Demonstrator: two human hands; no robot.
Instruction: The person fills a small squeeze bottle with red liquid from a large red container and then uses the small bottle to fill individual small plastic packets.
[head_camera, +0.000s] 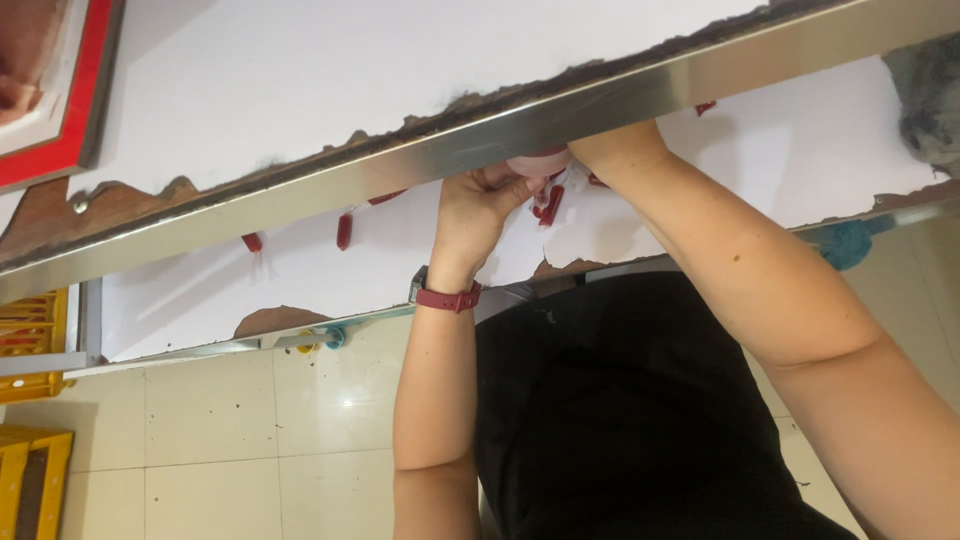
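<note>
Reaching under the shiny metal rail (560, 115), both hands meet at a small pinkish-white object (538, 165) on the lower white shelf (200, 290). The left hand (480, 205), with a dark red watch strap (447, 297) on the wrist, has its fingers curled closed around the lower edge of this object. The right hand (615, 150) is mostly hidden behind the rail, so I cannot tell how it grips or whether it grips at all. The object sits just under the rail, between the two hands, and red clips (548, 205) hang directly below it (more red pieces (344, 231) lie farther left on the shelf). In my judgement the work is in the middle: the object is held and handled, but the other red pieces lie untouched.
</note>
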